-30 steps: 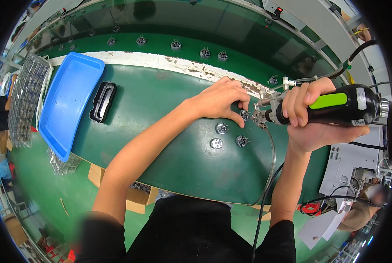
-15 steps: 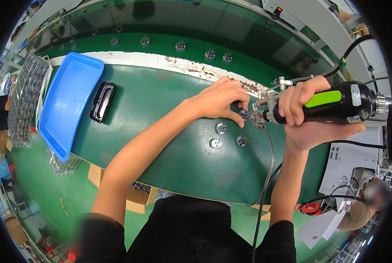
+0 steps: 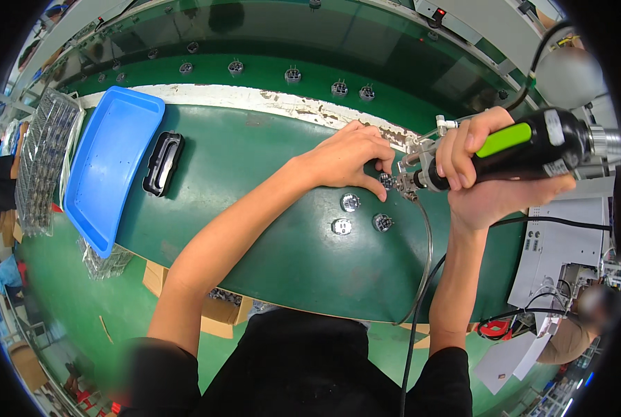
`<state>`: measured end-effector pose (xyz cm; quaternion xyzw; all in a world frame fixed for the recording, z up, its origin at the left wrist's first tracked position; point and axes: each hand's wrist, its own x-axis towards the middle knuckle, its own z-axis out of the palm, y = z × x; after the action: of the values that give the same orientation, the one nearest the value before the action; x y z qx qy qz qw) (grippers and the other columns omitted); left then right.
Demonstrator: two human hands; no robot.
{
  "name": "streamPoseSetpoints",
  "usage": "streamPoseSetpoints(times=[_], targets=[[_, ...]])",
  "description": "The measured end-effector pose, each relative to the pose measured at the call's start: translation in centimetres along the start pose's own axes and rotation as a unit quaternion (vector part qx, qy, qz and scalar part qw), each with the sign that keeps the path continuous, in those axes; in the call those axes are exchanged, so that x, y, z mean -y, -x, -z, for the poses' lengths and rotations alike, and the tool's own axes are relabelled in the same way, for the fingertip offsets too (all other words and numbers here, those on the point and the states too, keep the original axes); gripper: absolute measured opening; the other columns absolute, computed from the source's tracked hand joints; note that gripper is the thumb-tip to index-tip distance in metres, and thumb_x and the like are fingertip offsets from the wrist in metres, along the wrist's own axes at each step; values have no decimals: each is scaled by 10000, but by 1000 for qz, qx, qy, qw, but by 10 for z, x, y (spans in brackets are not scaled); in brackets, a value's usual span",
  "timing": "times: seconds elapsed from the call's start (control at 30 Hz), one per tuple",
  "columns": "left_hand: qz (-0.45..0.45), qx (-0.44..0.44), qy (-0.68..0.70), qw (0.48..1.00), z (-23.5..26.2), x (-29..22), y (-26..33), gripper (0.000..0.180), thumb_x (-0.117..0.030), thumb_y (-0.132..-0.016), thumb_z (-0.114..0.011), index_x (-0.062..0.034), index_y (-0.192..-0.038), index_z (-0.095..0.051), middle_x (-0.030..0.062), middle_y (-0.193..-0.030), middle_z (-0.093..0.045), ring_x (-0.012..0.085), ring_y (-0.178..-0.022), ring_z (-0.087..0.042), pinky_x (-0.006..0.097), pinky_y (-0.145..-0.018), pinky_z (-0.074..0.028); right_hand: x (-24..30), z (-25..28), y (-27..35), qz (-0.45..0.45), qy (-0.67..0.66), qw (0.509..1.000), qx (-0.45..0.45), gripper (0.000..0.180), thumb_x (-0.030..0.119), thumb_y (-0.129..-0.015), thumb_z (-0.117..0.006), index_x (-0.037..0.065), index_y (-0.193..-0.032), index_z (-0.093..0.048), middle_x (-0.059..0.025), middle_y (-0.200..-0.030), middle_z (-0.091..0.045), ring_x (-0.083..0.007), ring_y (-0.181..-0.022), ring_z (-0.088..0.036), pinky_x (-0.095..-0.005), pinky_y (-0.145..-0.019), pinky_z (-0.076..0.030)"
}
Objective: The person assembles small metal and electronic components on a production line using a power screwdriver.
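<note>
My right hand grips a black electric screwdriver with a green trigger, held sideways with its tip pointing left. My left hand pinches a small round metal part right at the screwdriver's tip, holding it against the green table. Three more small round metal parts lie just below the hands: one, another and a third. A thin hose hangs from the tool's front end down over the table edge.
A blue tray lies at the left, with a black oblong frame beside it. Clear blister trays sit further left. Several round parts stand along the green conveyor behind. White papers and cables are at the right.
The screwdriver and my right hand have drifted slightly upward and right. My left hand stays on the part at the tip.
</note>
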<state>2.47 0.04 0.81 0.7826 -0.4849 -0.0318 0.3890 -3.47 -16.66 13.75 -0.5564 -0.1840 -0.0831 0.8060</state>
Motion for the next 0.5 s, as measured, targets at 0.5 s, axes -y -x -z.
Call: streamPoseSetpoints(times=[0.5], targets=[[-10, -13, -21, 1000, 8, -20, 36, 440, -464, -727, -856, -121, -954, -701, -4, -918, -637, 218, -1065, -546, 386, -997, -353, 76, 5, 16, 57, 33, 998, 25, 997, 953, -808, -279, 3, -975, -529, -12, -517, -413, -132, -422, -408, -278, -447, -364]])
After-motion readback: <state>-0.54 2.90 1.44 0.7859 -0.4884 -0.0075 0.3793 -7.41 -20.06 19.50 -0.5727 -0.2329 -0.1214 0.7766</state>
